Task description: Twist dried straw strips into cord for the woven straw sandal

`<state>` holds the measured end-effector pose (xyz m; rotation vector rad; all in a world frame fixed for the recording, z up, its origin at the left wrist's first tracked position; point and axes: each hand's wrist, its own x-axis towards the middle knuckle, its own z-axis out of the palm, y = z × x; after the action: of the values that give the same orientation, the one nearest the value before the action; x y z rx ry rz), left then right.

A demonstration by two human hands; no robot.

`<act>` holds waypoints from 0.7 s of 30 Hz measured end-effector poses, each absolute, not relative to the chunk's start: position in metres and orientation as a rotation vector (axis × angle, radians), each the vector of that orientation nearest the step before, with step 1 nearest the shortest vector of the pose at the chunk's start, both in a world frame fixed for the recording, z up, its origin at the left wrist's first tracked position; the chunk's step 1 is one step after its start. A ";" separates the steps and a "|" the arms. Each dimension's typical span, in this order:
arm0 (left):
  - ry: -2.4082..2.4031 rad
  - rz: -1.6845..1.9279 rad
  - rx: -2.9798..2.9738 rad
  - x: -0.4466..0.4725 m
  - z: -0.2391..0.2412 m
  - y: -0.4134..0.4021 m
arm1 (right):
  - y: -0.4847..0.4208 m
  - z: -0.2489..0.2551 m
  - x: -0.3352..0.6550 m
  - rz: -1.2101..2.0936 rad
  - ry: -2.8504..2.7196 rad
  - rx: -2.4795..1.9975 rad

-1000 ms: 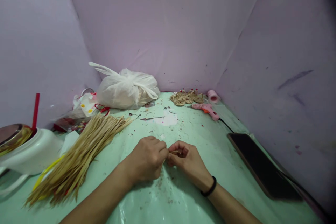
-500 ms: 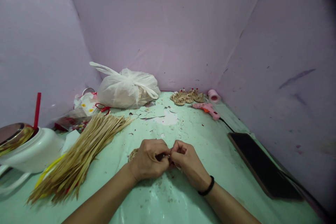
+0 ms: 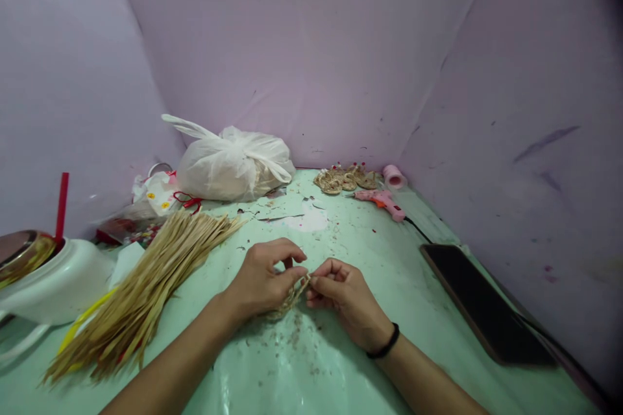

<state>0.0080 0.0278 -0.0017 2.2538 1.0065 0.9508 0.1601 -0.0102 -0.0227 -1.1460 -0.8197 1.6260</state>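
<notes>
My left hand (image 3: 263, 282) and my right hand (image 3: 343, 295) meet at the middle of a pale green table (image 3: 341, 363). Both pinch a small woven straw piece (image 3: 293, 298) that hangs between the fingertips and rests partly under the left palm. The left thumb and fingers are curled over its upper edge. Fingers of the right hand are pressed together on its right end. A black band circles the right wrist. A big bundle of straw strips (image 3: 150, 282) lies just left of my left forearm.
A tied white plastic bag (image 3: 231, 162) sits at the back. Finished straw pieces (image 3: 345, 179), a pink glue gun (image 3: 382, 201) and a pink roll (image 3: 393, 176) lie at the back right. A dark phone (image 3: 479, 301) lies right; a white pot (image 3: 48, 279) stands left.
The hands have shifted slightly left and the left fingers have loosened and lifted. The woven straw piece now shows between the hands instead of behind the left hand.
</notes>
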 end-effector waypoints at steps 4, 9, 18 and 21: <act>0.877 0.739 2.760 0.008 0.002 0.021 | -0.009 -0.024 0.159 1.572 -0.877 -1.171; 0.849 0.603 3.044 0.009 -0.003 0.019 | -0.010 -0.027 0.159 1.507 -0.967 -1.129; 0.854 0.923 2.666 0.016 -0.014 0.016 | -0.010 -0.026 0.158 1.307 -1.143 -1.290; 0.953 0.933 2.424 0.018 -0.017 0.015 | -0.010 -0.025 0.157 1.364 -1.079 -1.223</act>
<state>0.0184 0.0151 -0.0173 2.4238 0.9528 0.9331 0.1574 -0.0104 -0.0252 -1.2230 -1.0792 1.3643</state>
